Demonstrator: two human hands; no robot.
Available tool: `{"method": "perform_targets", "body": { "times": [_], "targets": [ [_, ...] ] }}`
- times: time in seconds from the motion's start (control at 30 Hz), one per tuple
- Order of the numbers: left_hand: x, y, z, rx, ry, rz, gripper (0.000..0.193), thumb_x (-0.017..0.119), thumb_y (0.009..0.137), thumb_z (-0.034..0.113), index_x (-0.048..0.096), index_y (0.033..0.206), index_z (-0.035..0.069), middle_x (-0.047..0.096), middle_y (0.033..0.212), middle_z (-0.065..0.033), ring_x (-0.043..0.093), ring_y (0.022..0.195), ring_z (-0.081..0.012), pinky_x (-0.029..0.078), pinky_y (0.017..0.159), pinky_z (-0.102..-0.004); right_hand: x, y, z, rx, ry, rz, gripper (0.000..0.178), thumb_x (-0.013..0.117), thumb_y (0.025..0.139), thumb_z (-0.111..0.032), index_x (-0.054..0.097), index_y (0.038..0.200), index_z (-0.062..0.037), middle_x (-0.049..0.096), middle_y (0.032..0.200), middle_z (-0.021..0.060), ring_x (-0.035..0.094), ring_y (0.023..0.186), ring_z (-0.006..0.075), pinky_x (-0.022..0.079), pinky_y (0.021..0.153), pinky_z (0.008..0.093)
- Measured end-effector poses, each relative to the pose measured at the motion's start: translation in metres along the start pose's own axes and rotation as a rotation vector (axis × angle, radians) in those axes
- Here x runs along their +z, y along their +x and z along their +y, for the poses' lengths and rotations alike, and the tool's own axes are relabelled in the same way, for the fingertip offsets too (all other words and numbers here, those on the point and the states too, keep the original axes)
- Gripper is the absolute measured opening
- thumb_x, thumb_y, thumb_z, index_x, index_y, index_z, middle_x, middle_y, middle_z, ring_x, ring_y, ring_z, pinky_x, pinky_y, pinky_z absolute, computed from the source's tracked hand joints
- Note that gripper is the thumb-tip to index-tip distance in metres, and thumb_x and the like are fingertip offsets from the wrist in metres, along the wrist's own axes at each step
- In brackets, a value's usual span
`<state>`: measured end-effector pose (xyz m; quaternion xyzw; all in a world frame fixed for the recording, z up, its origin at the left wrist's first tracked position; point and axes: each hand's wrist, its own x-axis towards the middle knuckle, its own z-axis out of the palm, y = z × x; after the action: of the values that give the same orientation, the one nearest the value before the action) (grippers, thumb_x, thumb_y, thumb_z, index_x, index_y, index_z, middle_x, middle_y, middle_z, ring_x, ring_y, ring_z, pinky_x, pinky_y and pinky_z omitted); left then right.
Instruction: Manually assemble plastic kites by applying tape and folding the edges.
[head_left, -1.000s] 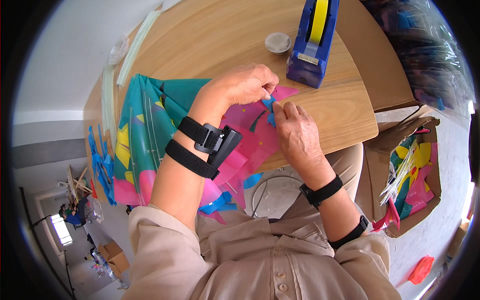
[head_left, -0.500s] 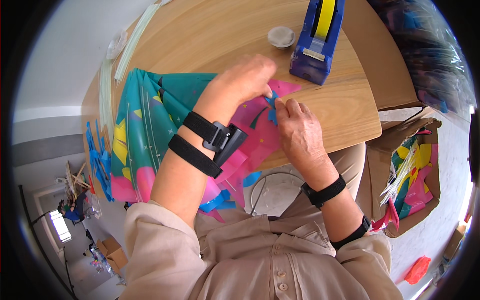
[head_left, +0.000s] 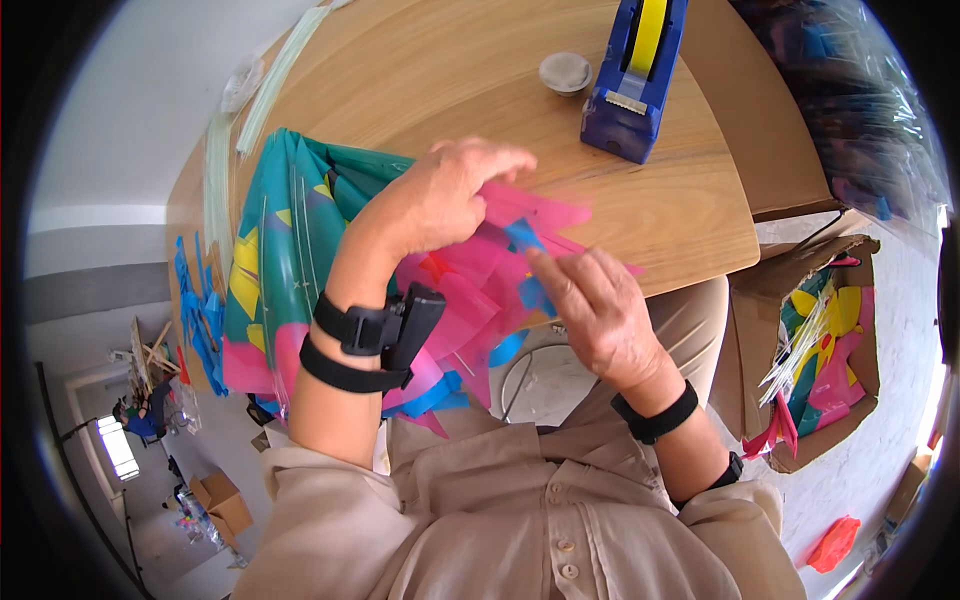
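Note:
A thin, glossy sheet [head_left: 268, 280], printed green, pink and yellow, lies folded over the table's near left part. Slim pale rods show along it. My left hand [head_left: 435, 195] is raised above its pink part, index finger stretched out to the right and the other fingers loosely bent, holding nothing that I can see. Blurred pink points of the sheet spread beyond that hand. Closer to me, my right hand [head_left: 600, 315] pinches a blue strip [head_left: 533, 295] at the sheet's pink edge. Its fingertips are partly smeared by motion. More blue pieces [head_left: 430, 400] hang at the sheet's near edge.
A blue tape dispenser [head_left: 625, 110] and a small round dish [head_left: 565, 73] stand on the wooden table [head_left: 430, 75]. Blue strips [head_left: 200, 320] and pale rods [head_left: 275, 80] lie along its left side. An open carton [head_left: 750, 370] with colourful sheets sits at right.
My left hand has come away from the blue strip and moved left, its fingers opening out. My right hand has shifted slightly towards me, and the pink edge has swung out.

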<state>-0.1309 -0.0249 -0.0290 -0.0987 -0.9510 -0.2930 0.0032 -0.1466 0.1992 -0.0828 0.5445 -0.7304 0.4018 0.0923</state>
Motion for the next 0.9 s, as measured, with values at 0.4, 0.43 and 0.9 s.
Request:
{"method": "perform_targets", "body": {
  "times": [0.4, 0.43, 0.9],
  "targets": [
    [-0.016, -0.186, 0.025, -0.969, 0.418, -0.755, 0.01, 0.054, 0.066, -0.005, 0.058, 0.069, 0.004, 0.055, 0.069, -0.0144, 0.057, 0.077, -0.0334, 0.044, 0.064, -0.0397, -0.018, -0.061, -0.026, 1.147, 1.307, 0.246, 0.019, 0.052, 0.092, -0.006, 0.061, 0.107, 0.0027, 0.062, 0.077, 0.004, 0.052, 0.063, 0.0075, 0.044, 0.058, 0.0206],
    [-0.013, -0.191, 0.023, -0.968, 0.404, -0.734, 0.01, 0.054, 0.066, -0.005, 0.058, 0.069, 0.004, 0.055, 0.069, -0.0144, 0.057, 0.077, -0.0334, 0.044, 0.064, -0.0397, -0.017, -0.063, -0.025, 1.154, 1.311, 0.251, 0.018, 0.052, 0.092, -0.006, 0.061, 0.105, 0.0027, 0.062, 0.076, 0.0043, 0.052, 0.063, 0.0075, 0.043, 0.057, 0.0207],
    [-0.011, -0.21, 0.017, -1.121, -0.041, 0.302, 0.021, 0.07, 0.077, 0.017, 0.063, 0.086, -0.001, 0.061, 0.072, -0.0109, 0.061, 0.07, -0.0213, 0.048, 0.061, -0.0314, -0.009, -0.066, -0.035, 1.175, 1.313, 0.166, 0.016, 0.053, 0.091, -0.007, 0.062, 0.101, 0.0021, 0.061, 0.074, 0.0041, 0.051, 0.06, 0.0074, 0.04, 0.054, 0.0201]
  ]
}}
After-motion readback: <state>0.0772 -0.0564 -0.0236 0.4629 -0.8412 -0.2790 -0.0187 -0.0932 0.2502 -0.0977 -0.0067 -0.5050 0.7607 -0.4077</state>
